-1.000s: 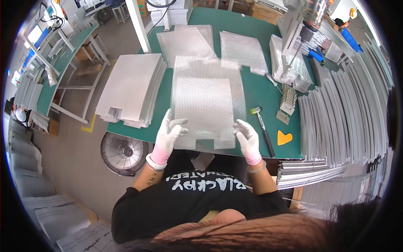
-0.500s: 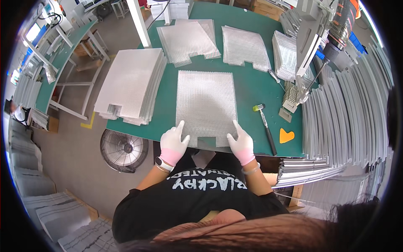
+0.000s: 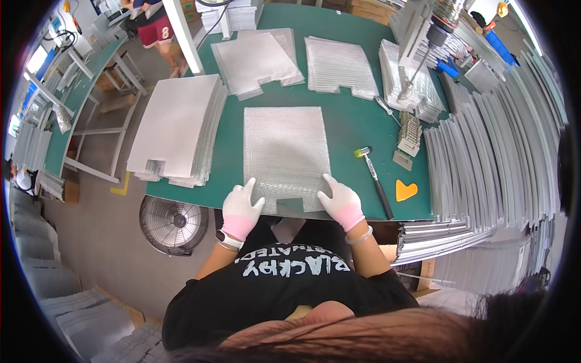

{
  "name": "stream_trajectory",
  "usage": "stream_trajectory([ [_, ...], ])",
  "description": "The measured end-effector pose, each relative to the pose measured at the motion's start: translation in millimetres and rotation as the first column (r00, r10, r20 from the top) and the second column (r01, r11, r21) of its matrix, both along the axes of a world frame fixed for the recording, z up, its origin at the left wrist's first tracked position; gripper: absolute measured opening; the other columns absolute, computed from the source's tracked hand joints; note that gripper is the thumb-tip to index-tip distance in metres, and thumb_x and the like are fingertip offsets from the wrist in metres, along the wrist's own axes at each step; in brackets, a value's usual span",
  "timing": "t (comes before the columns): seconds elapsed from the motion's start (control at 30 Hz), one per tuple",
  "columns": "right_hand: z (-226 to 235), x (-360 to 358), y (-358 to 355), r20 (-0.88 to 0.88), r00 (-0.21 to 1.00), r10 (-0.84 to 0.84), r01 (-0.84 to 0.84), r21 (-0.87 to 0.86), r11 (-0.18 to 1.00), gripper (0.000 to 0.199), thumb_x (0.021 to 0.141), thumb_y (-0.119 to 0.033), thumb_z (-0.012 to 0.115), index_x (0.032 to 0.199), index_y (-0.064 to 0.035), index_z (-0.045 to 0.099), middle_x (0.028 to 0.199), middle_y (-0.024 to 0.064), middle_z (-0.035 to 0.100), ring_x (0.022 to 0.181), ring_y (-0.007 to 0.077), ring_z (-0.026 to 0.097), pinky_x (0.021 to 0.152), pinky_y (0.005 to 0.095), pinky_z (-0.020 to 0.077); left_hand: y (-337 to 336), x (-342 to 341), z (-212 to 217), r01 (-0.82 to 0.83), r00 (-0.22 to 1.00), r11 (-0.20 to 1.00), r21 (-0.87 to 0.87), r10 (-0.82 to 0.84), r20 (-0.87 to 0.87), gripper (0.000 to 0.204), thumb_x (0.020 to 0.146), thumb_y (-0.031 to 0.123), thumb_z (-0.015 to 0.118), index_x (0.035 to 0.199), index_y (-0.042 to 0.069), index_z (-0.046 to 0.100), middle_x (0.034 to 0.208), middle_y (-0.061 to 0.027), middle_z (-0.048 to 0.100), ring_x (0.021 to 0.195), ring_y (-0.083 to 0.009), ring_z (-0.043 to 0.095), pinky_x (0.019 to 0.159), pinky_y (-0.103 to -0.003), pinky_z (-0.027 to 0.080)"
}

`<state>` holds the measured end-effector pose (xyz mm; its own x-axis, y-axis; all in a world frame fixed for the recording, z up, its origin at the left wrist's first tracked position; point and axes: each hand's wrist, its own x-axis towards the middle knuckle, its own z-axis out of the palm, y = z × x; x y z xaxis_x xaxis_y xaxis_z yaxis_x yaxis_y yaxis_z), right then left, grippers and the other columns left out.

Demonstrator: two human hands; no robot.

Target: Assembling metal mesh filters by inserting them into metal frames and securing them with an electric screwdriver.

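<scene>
A silver mesh sheet with a notch in its near edge lies flat on the green table in front of me. My left hand, in a white and pink glove, rests at its near left corner. There the index finger is stretched along the side edge and the thumb is apart. At the near right corner is my right hand, gloved alike, with index finger and thumb spread against the sheet's edge. Neither hand is visibly gripping the sheet. The other fingers are partly hidden.
A thick stack of notched sheets stands at left, with more notched sheets behind. At right lie a mallet, a yellow scraper and a screwdriver. Metal strips line the far right. A floor fan is below left.
The view has shifted slightly, so the table's things sit further left. Both hands remain at the sheet's near corners. A person in red shorts has come into view at the back left.
</scene>
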<state>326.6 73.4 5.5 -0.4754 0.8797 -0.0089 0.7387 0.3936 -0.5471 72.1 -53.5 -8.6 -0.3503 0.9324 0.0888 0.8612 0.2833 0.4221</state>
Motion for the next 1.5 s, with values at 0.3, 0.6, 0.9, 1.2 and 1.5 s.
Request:
stream_trajectory([
  [0.3,6,121,116,0.000,0.955,-0.296,0.240,0.583,0.776,0.034,0.077,-0.013,0.063,0.111,-0.0095,0.067,0.105,0.0162,0.066,0.099,0.0361,0.061,0.089,0.0452,0.0494,7,-27,6,0.303,0.932,0.952,-0.032,-0.303,-0.200,0.058,0.077,0.035,0.073,0.130,0.018,0.060,0.142,-0.0155,0.048,0.135,-0.0381,0.037,0.114,-0.055,0.024],
  [0.6,-7,173,149,0.531,0.783,-0.322,0.110,0.392,0.913,0.031,0.092,-0.021,0.058,0.121,-0.0099,0.059,0.111,0.0146,0.066,0.101,0.0324,0.066,0.085,0.0442,0.0544,-21,7,32,0.225,0.952,0.973,0.053,-0.208,-0.225,0.050,0.076,0.031,0.072,0.122,0.012,0.062,0.137,-0.0155,0.048,0.132,-0.0406,0.038,0.112,-0.059,0.023],
  [0.9,37,78,59,-0.381,0.910,-0.163,0.240,0.164,0.957,0.013,0.086,-0.013,0.066,0.084,-0.0002,0.066,0.077,0.0146,0.062,0.066,0.0230,0.059,0.063,0.0342,0.0486,-86,45,-92,0.240,-0.279,0.969,0.060,0.009,0.960,0.022,0.101,0.026,0.056,0.105,0.005,0.064,0.101,-0.0051,0.066,0.096,-0.0193,0.064,0.090,-0.037,0.052],
  [1.2,-116,0,-129,-0.550,0.648,-0.527,-0.375,-0.833,0.408,0.023,0.099,-0.026,0.059,0.107,-0.0043,0.059,0.081,-0.0001,0.057,0.066,0.0068,0.049,0.057,0.0215,0.0399,-63,56,-77,-0.148,-0.380,0.985,-0.090,0.027,0.925,0.029,0.101,0.025,0.057,0.105,-0.003,0.057,0.105,-0.0142,0.066,0.098,-0.0244,0.065,0.090,-0.037,0.053],
  [1.5,-107,-18,-120,-0.571,0.591,-0.570,-0.240,-0.799,0.551,0.022,0.101,-0.027,0.055,0.099,-0.0059,0.057,0.072,-0.0008,0.052,0.057,0.0060,0.041,0.051,0.0210,0.0336,-62,65,-80,-0.285,-0.353,0.949,-0.135,0.027,0.935,0.040,0.100,0.027,0.058,0.106,-0.013,0.057,0.105,-0.0212,0.066,0.099,-0.0250,0.067,0.093,-0.036,0.053],
])
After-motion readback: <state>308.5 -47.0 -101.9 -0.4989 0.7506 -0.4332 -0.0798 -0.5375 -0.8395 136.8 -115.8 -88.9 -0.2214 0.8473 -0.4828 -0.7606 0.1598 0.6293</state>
